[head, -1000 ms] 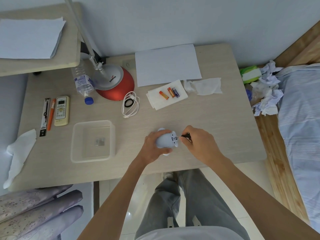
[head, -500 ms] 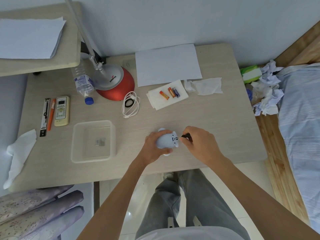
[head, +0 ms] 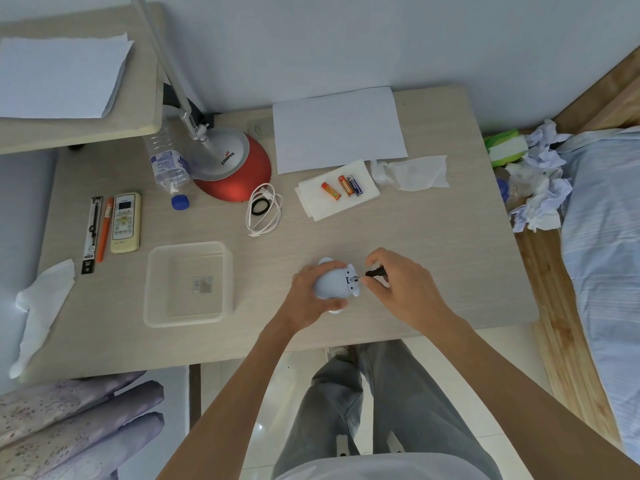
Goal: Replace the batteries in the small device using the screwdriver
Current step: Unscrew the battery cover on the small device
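Scene: We lean over a pale tabletop (head: 433,254), both arms reaching in to the small device (head: 330,285), a rounded pale-blue body lying near the front edge.
Left grip: Our left grip (head: 304,294) curls round the device from its left side and steadies it against the tabletop.
Right grip: Our right grip (head: 403,289) pinches the black handle of the screwdriver (head: 375,271), whose tip meets the device's right end at a small metal fitting.
Batteries: Three batteries (head: 341,187) lie side by side on a folded white tissue (head: 318,204), well apart from the device and toward the back.
Tray: A clear plastic tray (head: 152,289) sits to the left of our hands, and the small silvery piece (head: 202,285) in it is too small to identify.
Done so far: By our reading, the job is at a screw stage, with the tool engaged and the device held.
Unclear: We cannot tell whether the screw is coming out or going back in, nor whether the three cells are fresh or spent.
Left to do: If this is the opening, the cover, the swap and the closing all lie ahead. If it is the closing, only the last turns remain.
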A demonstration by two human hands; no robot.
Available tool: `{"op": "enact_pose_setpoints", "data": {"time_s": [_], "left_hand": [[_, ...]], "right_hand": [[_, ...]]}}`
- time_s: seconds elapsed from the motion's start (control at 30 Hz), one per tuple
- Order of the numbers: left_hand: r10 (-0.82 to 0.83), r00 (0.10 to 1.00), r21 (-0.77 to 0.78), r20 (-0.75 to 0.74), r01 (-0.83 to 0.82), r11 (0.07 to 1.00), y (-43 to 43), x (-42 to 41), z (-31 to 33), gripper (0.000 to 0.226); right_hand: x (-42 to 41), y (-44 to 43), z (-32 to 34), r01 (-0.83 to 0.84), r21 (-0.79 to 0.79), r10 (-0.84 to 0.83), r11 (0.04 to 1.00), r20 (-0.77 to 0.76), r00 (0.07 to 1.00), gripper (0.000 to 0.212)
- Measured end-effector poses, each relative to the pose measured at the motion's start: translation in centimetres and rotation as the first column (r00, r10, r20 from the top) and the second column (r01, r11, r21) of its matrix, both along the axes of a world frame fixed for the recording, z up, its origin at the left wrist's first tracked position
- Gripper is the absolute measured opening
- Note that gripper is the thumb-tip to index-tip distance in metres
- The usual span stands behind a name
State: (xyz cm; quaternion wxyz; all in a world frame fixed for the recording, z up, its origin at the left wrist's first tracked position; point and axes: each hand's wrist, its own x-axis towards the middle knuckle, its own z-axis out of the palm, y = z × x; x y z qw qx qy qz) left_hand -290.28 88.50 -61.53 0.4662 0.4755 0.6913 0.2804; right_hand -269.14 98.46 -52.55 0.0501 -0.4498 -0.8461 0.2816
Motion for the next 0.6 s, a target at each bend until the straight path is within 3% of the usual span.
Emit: {"op": "enact_pose_setpoints", "data": {"time_s": [0.13, 0.3, 0.6], "left_hand": [[0.001, 1.000, -0.019, 0.004, -0.001, 1.000, 0.00, -0.04, -0.12, 0.081], [0.002, 1.000, -0.018, 0.013, -0.002, 1.000, 0.04, -0.02, 0.11, 0.082], [0.004, 1.000, -0.029, 0.009, -0.004, 1.000, 0.07, 0.04, 0.26, 0.082]], "right_hand": [[-0.13, 0.23, 0.02, -0.007, -0.021, 0.007, 1.000, 0.019, 1.000, 0.015], [-0.52, 0.23, -0.18, 0.041, -0.004, -0.040, 0.999, 0.053, 0.998, 0.026], [-0.33, 0.01, 0.45, 0.009, -0.054, -0.006, 0.998, 0.041, 0.999, 0.015]]}}
